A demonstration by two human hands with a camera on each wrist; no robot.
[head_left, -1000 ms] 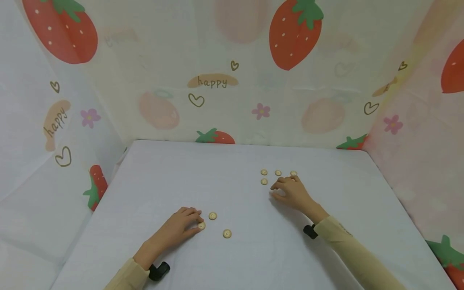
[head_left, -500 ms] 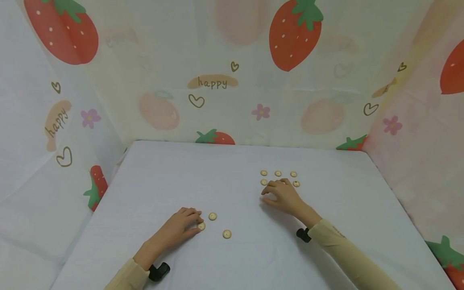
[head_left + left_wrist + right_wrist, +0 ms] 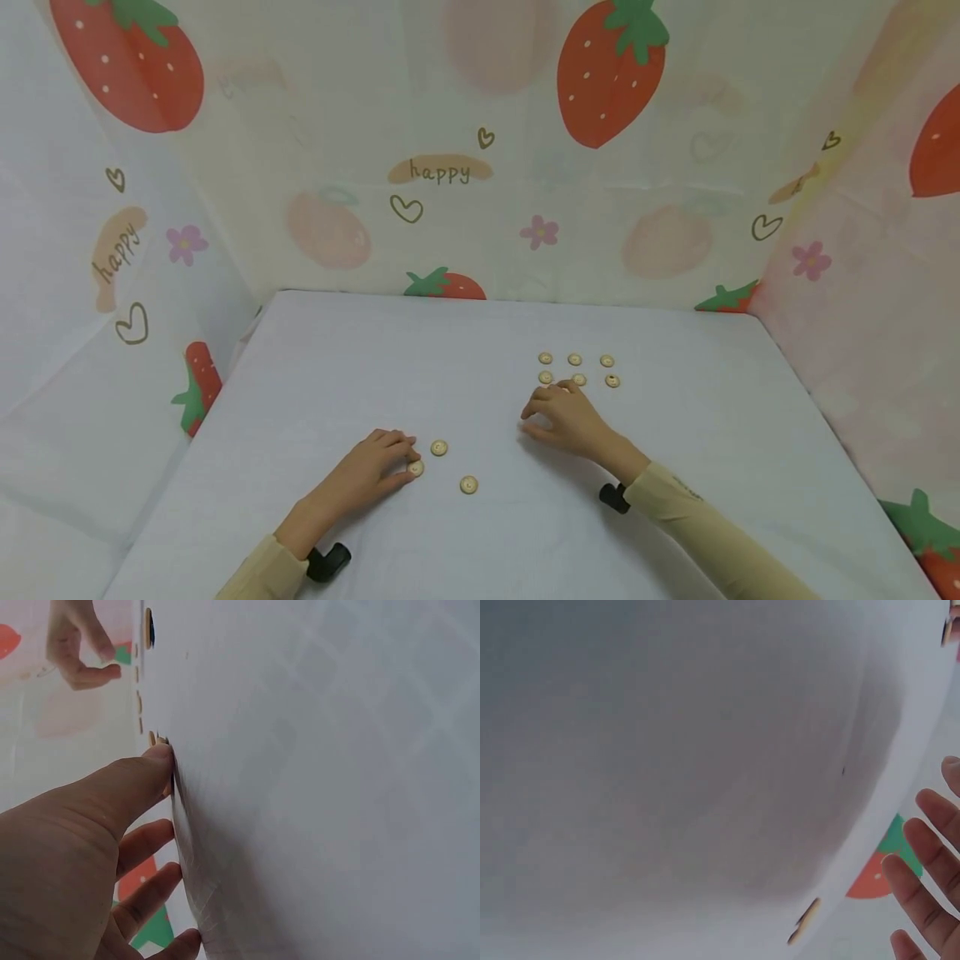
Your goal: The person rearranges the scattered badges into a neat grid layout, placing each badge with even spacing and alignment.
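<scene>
Light wooden buttons lie on the white table. My left hand rests at the left middle, its thumb and index finger about a button. In the left wrist view the thumb presses against that button's edge, and its far side is hidden. A second button and a third button lie just right of this hand. My right hand hovers with loosely bent fingers and holds nothing, just in front of two short rows of buttons. The right wrist view shows its spread fingers in the air.
The white tablecloth covers the whole table. Patterned cloth walls with strawberries rise behind and at both sides. A black wrist camera sits under the left wrist, another black camera under the right.
My right hand has drawn back left and toward me from the rows, uncovering the middle and right buttons of the front row. The left hand stays where it was.
</scene>
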